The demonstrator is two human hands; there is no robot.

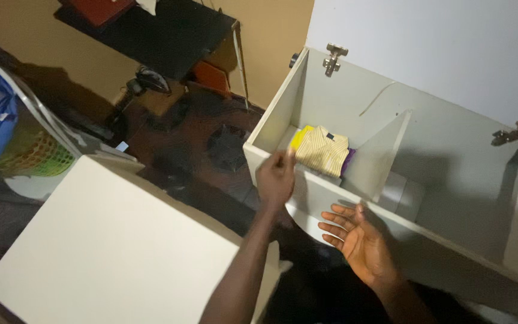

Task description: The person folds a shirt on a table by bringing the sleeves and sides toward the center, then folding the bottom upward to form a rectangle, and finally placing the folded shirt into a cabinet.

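The step in hand was judged to be the placing of folded clothes into the cabinet [331, 198], and the placing seemed to be just finished or nearly finished. The left hand [276, 177] was seen at the front edge of the cabinet, at about nine o'clock from the folded shirt [322, 150]. Its fingers were loosely curled and nothing was held in it; whether it touched the edge could not be told, because the picture was blurred there. The right hand [361, 240] was held open, palm up, with the fingers spread, at about five o'clock from the shirt and just in front of the cabinet wall. It was empty too.

For the next move, it was judged that a careful reach over the front wall would be needed, so that the pile is not pushed against the divider [379, 156].

The shirt was yellow with thin stripes and a dark spot near the collar. It was folded flat and lay in the left compartment, at the top of a small pile. A bright yellow cloth [300, 137] was seen at its ten o'clock side, and a purple cloth [348, 162] at its four o'clock side, near the divider. The compartment to the right appeared to hold no clothes. A white board [109, 246] lay at seven o'clock from the cabinet, and a green basket [37, 157] was further off at nine o'clock.
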